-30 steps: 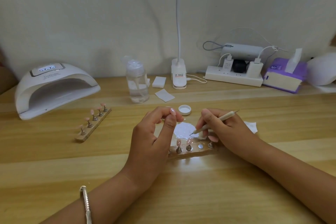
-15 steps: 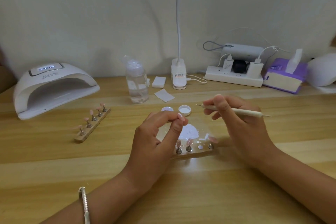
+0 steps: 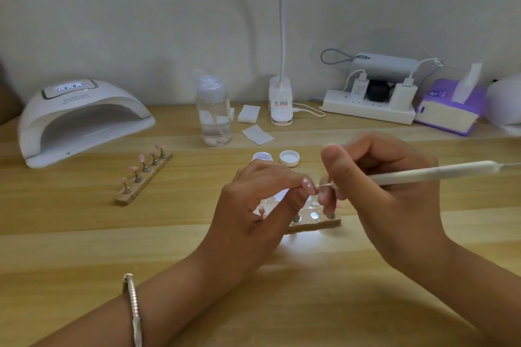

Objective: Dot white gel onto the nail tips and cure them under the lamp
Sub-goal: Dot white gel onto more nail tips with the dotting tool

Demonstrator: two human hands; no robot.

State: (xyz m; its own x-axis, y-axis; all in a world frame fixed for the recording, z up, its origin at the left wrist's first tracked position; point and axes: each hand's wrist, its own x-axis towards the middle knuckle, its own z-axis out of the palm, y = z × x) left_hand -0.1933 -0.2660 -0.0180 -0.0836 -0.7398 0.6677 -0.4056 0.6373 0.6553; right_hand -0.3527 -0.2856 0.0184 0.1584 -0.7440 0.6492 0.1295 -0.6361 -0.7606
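Head view: left hand (image 3: 253,205) pinches a small glossy pale-pink nail tip (image 3: 308,185) between thumb and forefinger, raised just above the near flat wooden holder strip (image 3: 315,224). Right hand (image 3: 394,200) has its fingers curled round a slim white dotting tool (image 3: 437,170), whose thin metal point sits right at the tip's edge; I cannot tell if they touch. Small round open pot of white gel (image 3: 262,156) and white screw cap (image 3: 289,157) lie just behind the hands. White dome curing lamp (image 3: 81,118) stands far left, and a second wooden strip of pink tips (image 3: 143,177) is near it.
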